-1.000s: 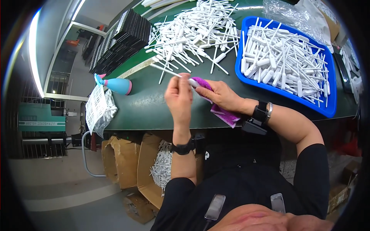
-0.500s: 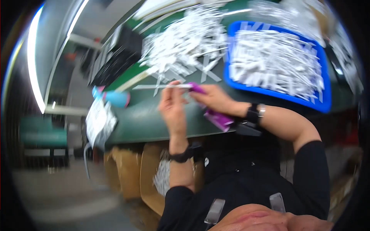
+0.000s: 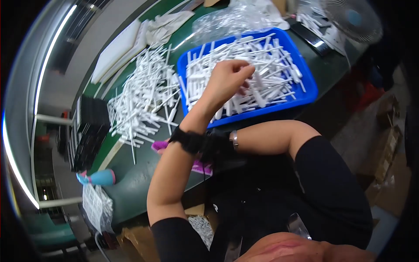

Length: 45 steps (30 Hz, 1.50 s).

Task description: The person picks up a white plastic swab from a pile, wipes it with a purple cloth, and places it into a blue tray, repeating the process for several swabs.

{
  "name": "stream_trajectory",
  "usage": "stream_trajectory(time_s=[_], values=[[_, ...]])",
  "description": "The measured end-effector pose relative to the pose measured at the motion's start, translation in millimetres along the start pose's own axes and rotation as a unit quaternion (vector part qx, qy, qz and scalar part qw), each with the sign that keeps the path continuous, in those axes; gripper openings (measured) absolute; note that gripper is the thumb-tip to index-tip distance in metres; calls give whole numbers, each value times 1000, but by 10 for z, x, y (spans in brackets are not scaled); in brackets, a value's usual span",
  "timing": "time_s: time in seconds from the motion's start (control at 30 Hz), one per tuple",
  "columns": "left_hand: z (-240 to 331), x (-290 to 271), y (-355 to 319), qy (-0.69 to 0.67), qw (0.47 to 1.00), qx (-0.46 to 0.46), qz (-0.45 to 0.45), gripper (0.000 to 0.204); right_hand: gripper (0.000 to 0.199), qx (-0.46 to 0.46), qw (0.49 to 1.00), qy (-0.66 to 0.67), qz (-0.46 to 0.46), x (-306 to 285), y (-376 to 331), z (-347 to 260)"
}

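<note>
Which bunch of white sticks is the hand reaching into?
The left hand reaches into the sticks in the blue tray, not the loose pile on the green table.

Dark green worktable (image 3: 131,192); grey concrete floor (image 3: 52,65) beyond; long bright ceiling-light reflection (image 3: 48,70); brown cardboard boxes (image 3: 144,236) beneath; round white fan (image 3: 349,17).

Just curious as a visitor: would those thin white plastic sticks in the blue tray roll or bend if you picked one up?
The white plastic sticks look slim and round, so probably light and apt to roll. They lie straight in the blue tray, suggesting stiffness. The left hand reaches among them.
</note>
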State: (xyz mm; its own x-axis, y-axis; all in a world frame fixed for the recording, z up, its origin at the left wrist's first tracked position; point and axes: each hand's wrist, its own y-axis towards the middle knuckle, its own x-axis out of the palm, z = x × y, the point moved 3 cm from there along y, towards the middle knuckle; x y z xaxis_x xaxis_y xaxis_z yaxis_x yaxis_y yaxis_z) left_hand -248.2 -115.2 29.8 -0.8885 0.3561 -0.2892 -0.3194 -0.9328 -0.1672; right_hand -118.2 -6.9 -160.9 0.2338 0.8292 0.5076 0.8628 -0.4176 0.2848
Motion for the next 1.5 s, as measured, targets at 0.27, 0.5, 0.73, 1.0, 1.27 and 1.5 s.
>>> stream_trajectory(time_s=[0.27,0.5,0.73,1.0,1.27,1.5], values=[[-232,-1011,-955,313,903,107,275,22,34,-69,966,-217,122,234,117,-1101],[-1410,-2674,-2087,516,707,-198,440,25,48,175,979,51,88,362,68,-1053],[-1535,-2470,-2064,436,761,-203,435,30,49,184,978,2,99,319,48,-1069],[-788,-1669,-2516,-48,835,43,546,27,46,189,974,11,126,327,78,-1129],[-1399,-955,-2411,-439,744,87,497,25,45,186,973,24,134,322,70,-1162],[-1406,-689,-2297,-339,817,42,465,27,43,154,977,20,148,260,81,-1126]])
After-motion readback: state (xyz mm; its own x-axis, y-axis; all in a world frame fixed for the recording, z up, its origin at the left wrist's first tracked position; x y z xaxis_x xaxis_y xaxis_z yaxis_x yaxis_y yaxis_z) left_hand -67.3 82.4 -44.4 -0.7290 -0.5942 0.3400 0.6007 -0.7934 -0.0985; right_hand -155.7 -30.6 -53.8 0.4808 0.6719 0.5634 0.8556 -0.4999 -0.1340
